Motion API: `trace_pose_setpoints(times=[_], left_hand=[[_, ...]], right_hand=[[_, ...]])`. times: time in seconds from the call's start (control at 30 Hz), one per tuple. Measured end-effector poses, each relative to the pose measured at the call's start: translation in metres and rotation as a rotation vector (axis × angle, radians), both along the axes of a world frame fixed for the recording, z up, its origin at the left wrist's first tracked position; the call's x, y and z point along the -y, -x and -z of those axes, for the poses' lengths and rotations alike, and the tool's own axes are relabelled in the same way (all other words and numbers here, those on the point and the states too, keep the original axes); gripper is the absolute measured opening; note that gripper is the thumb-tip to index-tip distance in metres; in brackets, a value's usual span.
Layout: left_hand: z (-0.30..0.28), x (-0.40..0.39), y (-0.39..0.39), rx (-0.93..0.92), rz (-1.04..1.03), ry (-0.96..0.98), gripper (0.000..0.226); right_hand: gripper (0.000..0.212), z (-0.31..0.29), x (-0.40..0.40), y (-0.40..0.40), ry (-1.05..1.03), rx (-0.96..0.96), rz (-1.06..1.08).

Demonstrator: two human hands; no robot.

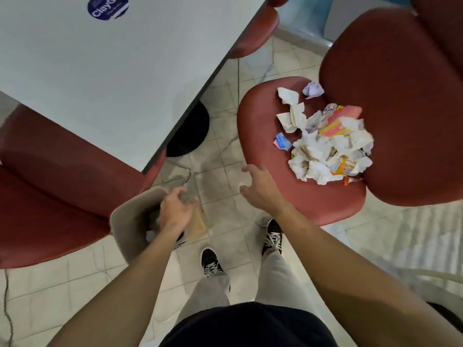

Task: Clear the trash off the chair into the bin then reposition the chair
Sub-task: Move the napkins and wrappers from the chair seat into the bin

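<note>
Over the beige bin point(130, 221) at lower left, the left hand point(175, 211) hangs palm turned inward, wrist bent slightly, its fingers loosely spread and curled with nothing visibly held between them. The left forearm runs up from the bottom edge of the view and crosses the bin's near rim. The bin stands on the tiled floor point(225, 186), just beside a red chair point(50, 196) tucked under the white table point(112, 71); something pale lies inside it, too dim to tell what.

To the right, the right hand point(258, 186) reaches forward with the arm nearly straight, back of the hand up, fingers parted and half curled, empty. Its fingertips are near the front-left edge of the second red chair's seat point(263, 116), and whether they touch it cannot be told.

The trash point(328, 144) sits heaped on that seat, toward the backrest point(400, 96): crumpled white paper for the most part, with a pink and yellow wrapper, an orange packet, a small blue scrap off to the left of the heap, and a purplish ball of paper at the far end. The right hand is well apart from the heap.

Below, two black shoes point(273, 236) with white laces stand on the tiles between bin and chair.
</note>
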State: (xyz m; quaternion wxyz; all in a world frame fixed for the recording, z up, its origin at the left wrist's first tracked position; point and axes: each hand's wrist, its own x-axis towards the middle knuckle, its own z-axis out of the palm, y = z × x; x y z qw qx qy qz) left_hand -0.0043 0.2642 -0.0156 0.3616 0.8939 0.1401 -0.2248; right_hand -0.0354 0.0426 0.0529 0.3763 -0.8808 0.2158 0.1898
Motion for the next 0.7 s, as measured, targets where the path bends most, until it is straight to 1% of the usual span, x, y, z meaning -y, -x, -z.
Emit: trace_pose_setpoints(times=[0.03,0.2,0.27,0.37,0.53,0.7], left_hand=[[0.002,0.012,-0.002,-0.001,0.026,0.007,0.036],[0.007,0.128,-0.011,0.025,0.193,0.019,0.04],[0.011,0.171,-0.014,0.02,0.256,0.037,0.039],[0.016,0.234,-0.019,0.026,0.332,0.071,0.037],[0.027,0.328,-0.033,0.04,0.426,0.065,0.036],[0.046,0.391,-0.046,0.078,0.598,0.06,0.04]], right_hand=[[0.053,0.001,0.013,0.002,0.01,0.001,0.023],[0.054,0.015,0.117,0.018,0.047,-0.042,0.128],[0.056,0.024,0.151,0.023,0.026,-0.06,0.2],[0.053,0.042,0.196,0.03,0.024,-0.066,0.305],[0.047,0.076,0.25,0.039,0.032,-0.088,0.397],[0.052,0.111,0.275,0.032,-0.001,-0.129,0.409]])
